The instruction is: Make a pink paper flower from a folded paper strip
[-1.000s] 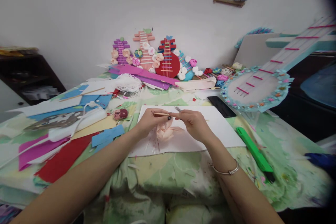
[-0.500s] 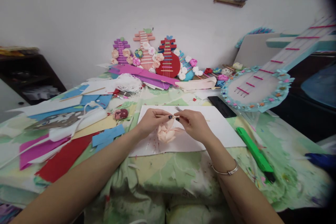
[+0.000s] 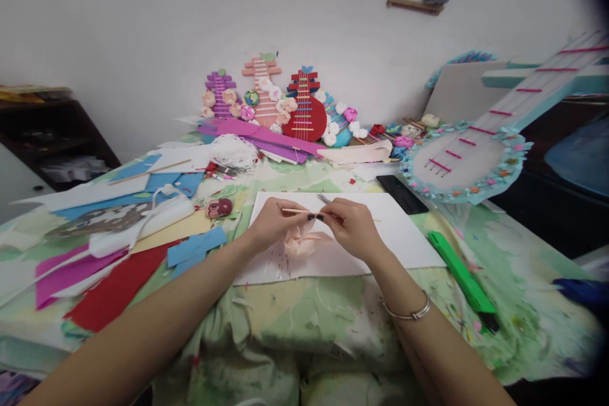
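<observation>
Over a white sheet (image 3: 399, 241), my left hand (image 3: 280, 221) and my right hand (image 3: 351, 223) meet with their fingertips pinched together. Between them runs a thin pale stick (image 3: 295, 210), and both hands are closed on it. Just below the fingers hangs or rests a peach paper flower (image 3: 299, 246); whether it is joined to the stick cannot be made out. Part of a pair of scissors (image 3: 323, 198) shows behind the right hand.
A green cutter (image 3: 461, 279) and black phone (image 3: 402, 193) lie right. Coloured paper, including a red strip (image 3: 118, 285), spreads left. Small model instruments, one red (image 3: 309, 117), stand against the wall; a large pale-blue one (image 3: 457, 162) leans at right.
My fingertips have drawn closer together on the stick, the right ones shifting slightly left. The flower appears slightly turned.
</observation>
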A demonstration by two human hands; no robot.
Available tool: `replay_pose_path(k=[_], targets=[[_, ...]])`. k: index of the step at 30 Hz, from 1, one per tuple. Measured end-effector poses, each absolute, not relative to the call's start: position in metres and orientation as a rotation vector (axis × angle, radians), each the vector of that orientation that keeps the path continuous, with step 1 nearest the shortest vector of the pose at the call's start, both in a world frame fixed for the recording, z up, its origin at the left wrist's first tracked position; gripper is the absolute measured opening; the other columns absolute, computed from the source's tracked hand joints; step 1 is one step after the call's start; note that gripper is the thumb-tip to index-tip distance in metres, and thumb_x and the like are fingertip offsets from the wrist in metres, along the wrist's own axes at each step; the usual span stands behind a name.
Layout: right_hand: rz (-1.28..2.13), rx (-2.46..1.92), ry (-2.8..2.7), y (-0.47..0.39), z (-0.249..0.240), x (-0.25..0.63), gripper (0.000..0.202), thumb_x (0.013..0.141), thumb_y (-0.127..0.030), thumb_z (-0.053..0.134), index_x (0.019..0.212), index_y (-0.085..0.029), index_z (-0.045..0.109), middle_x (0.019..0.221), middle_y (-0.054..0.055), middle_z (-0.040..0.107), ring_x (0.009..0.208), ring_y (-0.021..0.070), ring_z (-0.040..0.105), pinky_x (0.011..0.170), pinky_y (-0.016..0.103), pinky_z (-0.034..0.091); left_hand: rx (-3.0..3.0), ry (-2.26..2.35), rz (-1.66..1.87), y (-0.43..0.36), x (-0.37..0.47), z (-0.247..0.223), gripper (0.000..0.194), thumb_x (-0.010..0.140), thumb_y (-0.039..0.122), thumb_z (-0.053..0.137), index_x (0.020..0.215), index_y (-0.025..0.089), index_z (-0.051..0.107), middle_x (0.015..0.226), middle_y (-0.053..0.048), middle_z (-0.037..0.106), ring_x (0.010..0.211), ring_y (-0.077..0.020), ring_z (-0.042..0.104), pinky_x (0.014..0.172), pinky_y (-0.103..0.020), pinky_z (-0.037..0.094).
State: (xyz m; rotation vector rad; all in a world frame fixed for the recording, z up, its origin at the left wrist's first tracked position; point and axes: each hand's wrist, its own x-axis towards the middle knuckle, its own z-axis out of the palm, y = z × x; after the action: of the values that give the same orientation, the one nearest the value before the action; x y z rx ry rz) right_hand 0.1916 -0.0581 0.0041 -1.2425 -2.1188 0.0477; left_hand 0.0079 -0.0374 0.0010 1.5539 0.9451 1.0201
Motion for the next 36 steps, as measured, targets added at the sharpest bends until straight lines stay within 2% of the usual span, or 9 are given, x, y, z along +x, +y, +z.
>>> replay_pose_path(k=[4,11,16,27,36], targets=[[0.025,-1.268,-2.136,-0.0597,0.006,0.1912,0.02,0.085,-0.026,0.048,0.077,-0.018,0.065,0.07,0.002,0.058,0.062,0.0107,0.05,0.058,0.022,0.03,1.557,0.939,1.013,-0.0387,0.0087,0.0025,0.03,0.062,0.035,0.073,0.072,0.007,0.071,0.053,-0.005,0.065,0.041,-0.0113,0.053,0.041,-0.02,0.04],[-0.017,-1.32,-2.172,-0.0605,0.0064,0.1902,0.025,0.086,-0.029,0.045,0.072,-0.018,0.062,0.066,0.002,0.058,0.061,0.011,0.051,0.058,0.022,0.029,1.568,0.861,1.027,-0.0385,0.009,0.0005,0.024,0.063,0.031,0.073,0.073,0.009,0.072,0.069,-0.007,0.07,0.055,-0.0127,0.059,0.051,-0.02,0.045],[-0.055,-1.356,-2.192,-0.0624,0.0078,0.189,0.026,0.087,-0.028,0.043,0.068,-0.018,0.059,0.065,0.002,0.06,0.063,0.0114,0.053,0.058,0.021,0.028,1.513,0.858,0.994,-0.0386,0.0097,-0.0015,0.028,0.064,0.035,0.072,0.072,0.008,0.071,0.053,-0.005,0.064,0.042,-0.0113,0.054,0.041,-0.021,0.041],[-0.034,-1.41,-2.155,-0.0634,0.0122,0.1912,0.025,0.085,-0.025,0.044,0.066,-0.018,0.058,0.064,0.002,0.061,0.06,0.0119,0.052,0.056,0.022,0.027,1.467,0.89,1.038,-0.0416,0.0103,0.0065,0.028,0.061,0.034,0.074,0.073,0.009,0.071,0.04,-0.001,0.058,0.035,-0.0101,0.05,0.035,-0.019,0.037],[-0.088,-1.425,-2.125,-0.0638,0.0112,0.1873,0.042,0.087,-0.042,0.041,0.055,-0.017,0.053,0.052,0.0,0.054,0.05,0.0095,0.044,0.052,0.022,0.021,1.562,0.827,0.991,-0.0417,0.0095,0.0075,0.024,0.063,0.031,0.073,0.07,0.009,0.071,0.05,-0.004,0.063,0.042,-0.0107,0.053,0.041,-0.02,0.04]])
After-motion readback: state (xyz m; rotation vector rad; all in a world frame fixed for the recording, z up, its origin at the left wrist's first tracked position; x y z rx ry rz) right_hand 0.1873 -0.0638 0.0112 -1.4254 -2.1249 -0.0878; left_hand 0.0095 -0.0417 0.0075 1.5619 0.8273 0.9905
